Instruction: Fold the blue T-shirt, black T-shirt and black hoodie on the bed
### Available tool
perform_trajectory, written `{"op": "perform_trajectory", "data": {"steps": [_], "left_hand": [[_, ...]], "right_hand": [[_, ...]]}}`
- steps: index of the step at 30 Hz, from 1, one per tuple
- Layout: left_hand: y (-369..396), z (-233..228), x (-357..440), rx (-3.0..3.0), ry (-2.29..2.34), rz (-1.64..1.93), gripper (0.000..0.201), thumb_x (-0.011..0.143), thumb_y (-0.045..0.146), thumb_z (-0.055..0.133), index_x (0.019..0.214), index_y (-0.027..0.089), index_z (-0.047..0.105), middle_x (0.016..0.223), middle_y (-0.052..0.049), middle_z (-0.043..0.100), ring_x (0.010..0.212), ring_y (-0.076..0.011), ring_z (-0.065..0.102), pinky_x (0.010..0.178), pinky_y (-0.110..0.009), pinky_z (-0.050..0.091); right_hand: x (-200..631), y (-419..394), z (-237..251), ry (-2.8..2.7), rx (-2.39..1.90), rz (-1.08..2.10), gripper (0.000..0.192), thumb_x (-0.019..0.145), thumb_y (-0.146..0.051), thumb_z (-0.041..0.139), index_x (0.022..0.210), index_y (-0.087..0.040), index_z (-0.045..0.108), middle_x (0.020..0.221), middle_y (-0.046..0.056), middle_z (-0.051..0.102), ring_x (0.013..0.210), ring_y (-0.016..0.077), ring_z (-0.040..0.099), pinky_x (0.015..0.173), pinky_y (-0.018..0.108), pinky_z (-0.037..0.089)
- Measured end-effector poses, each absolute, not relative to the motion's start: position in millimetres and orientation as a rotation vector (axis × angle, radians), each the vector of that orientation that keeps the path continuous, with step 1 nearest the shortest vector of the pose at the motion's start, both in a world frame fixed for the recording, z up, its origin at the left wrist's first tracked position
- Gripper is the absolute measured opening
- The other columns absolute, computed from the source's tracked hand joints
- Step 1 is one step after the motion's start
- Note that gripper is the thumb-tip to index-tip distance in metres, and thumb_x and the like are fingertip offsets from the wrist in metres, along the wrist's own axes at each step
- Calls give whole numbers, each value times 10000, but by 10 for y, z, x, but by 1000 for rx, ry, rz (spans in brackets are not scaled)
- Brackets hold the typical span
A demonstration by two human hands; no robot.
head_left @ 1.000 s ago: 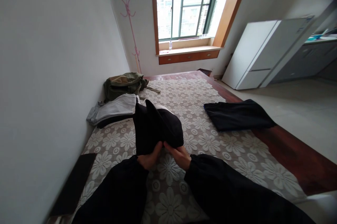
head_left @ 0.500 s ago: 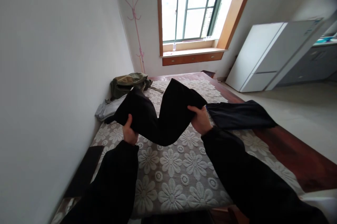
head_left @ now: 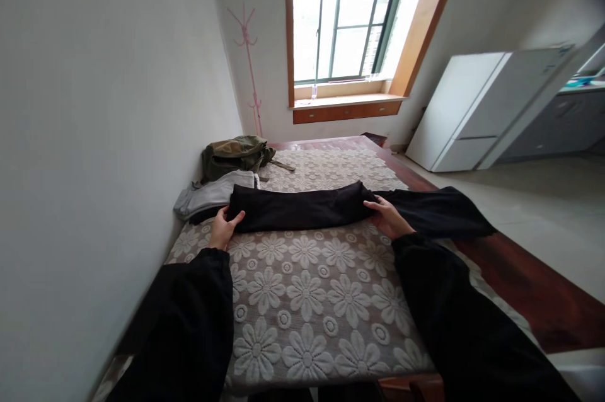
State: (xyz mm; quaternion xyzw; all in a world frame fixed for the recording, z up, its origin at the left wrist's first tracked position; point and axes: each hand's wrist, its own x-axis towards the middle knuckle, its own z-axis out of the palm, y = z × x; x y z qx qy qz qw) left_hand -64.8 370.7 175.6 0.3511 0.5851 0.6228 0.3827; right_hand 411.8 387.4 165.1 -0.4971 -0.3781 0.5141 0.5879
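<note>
On the table with the flower-lace cloth [head_left: 307,301], pushed up against the wall, the person's got a black garment [head_left: 297,208] stretched out flat now, running crosswise past the middle of the table. Half a second back it was up in the air, sagging between the two hands, and before that it was bunched close to the body, so it's basically just been laid down and pulled straight. Left hand [head_left: 222,229] is closed around the garment's left end, thumb on top. Right hand [head_left: 388,218] is pinching the right end, fingers on the cloth. Looks to me like the spreading part is done.

Only the one head view here. Around it: a grey folded garment [head_left: 208,199] and an olive bag [head_left: 234,153] at the far left corner, and another dark garment [head_left: 439,213] by the right edge, just beside the right hand.
</note>
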Motion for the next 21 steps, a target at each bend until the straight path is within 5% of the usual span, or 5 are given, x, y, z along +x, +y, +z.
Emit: {"op": "perform_trajectory", "data": {"steps": [3,6,11,21], "left_hand": [[3736,1693,-634,1016,1618,1613,463,595,178,943,978,210,685,1068,-103,764,1180,-322,687,1113,-473,485],[3744,1675,-639,1104,1700,1620,373,714,209,848,1041,208,669,1080,-102,749,1136,-313,696,1089,-483,497],[3696,1690,-626,1273,1823,1611,490,721,157,787,1188,216,649,1225,-106,691,1240,-311,625,1161,-492,424],[3635,1679,-594,1699,1837,1607,292,866,169,611,1125,225,733,1328,-101,704,1290,-284,612,1190,-463,409]], "right_hand": [[4142,3944,1581,-871,-1221,1108,560,596,-318,881,1094,-253,634,987,61,744,837,261,733,594,349,639],[4181,3984,1494,-949,-1289,935,773,591,-253,863,1303,-254,563,1095,75,739,973,279,736,854,421,643],[4195,3951,1396,-1424,-1429,423,735,709,-226,682,1433,-204,559,1435,148,616,1368,346,560,1217,520,388],[4133,3916,1328,-1602,-1476,212,470,822,-255,610,1280,-192,694,1553,137,528,1459,326,463,1246,515,350]]}}
